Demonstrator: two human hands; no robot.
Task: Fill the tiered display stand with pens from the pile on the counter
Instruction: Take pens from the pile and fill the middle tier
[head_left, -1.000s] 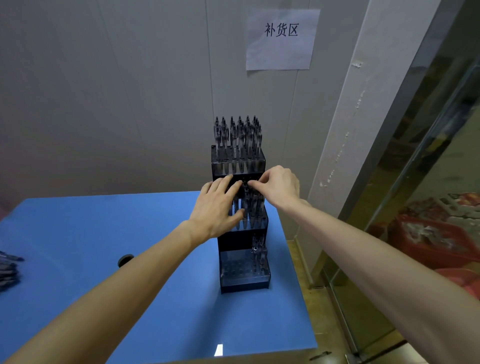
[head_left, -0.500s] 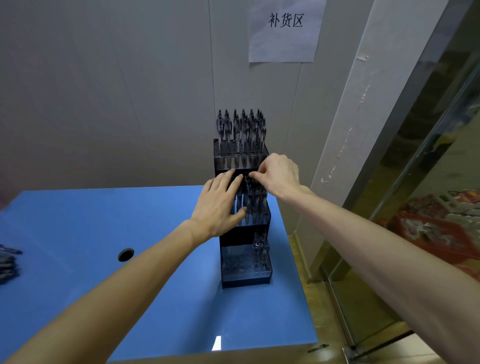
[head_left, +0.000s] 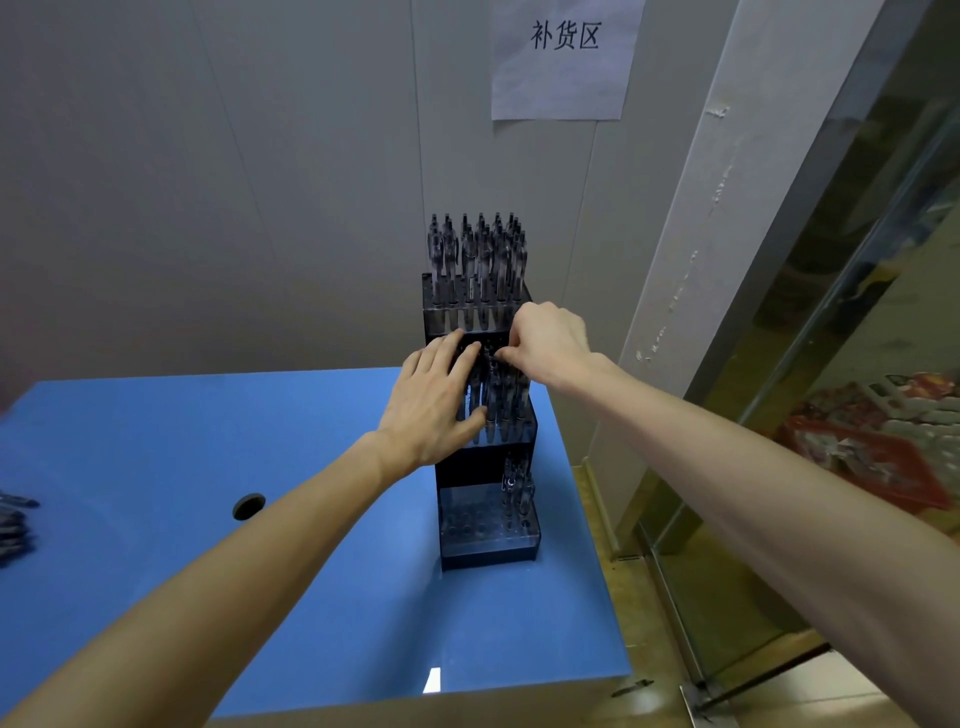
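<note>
One matte blue countertop (head_left: 156, 441) fills lower left, round hole (head_left: 249, 506) in it, dark pen pile (head_left: 13, 530) at left edge. Dark three-tier plastic pen stand (head_left: 488, 540) at frame centre. Left hand (head_left: 434, 402) flat, fingers straight against middle-tier pens (head_left: 501, 400). Right hand (head_left: 548, 340) pinches a pen top there. Grey panel wall behind, paper sign (head_left: 563, 60) top centre.

Head camera looks down, close over counter (head_left: 156, 457).

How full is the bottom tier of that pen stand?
Mostly empty. The bottom tier shows rows of open holes, with only a few pens standing upright at its right side.
</note>
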